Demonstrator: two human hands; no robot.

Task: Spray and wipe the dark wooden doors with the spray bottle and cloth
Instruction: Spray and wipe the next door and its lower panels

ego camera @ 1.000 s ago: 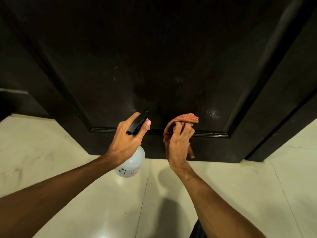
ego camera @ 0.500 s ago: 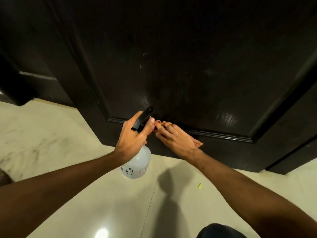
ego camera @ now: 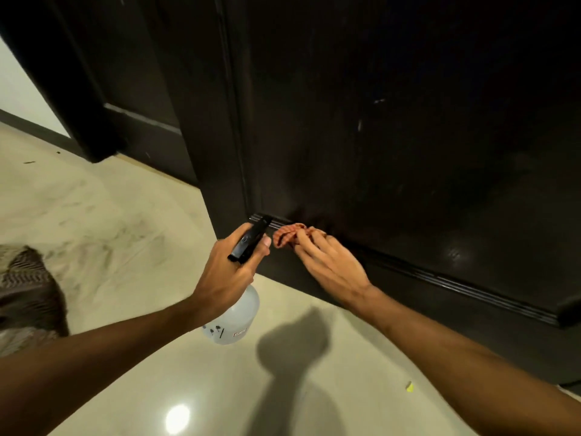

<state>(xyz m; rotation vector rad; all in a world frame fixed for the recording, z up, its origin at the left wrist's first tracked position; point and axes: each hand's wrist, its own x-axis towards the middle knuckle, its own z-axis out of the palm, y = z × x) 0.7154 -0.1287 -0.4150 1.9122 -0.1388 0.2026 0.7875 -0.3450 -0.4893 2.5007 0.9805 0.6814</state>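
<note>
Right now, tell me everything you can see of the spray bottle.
The spray bottle has a translucent whitish body, plastic by its look, with small dark marks and a label near its base, and a black spray head. The left hand grips its neck, fingers curled round it, thumb beside the head. It hangs tilted below the hand over the pale floor, nozzle towards the lower moulding of the dark door. Its fill level cannot be told.

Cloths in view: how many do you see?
1: the orange cloth, pressed under the right hand against the door moulding, beside the spray bottle in the left hand. The patterned thing at left is unclear.
</note>
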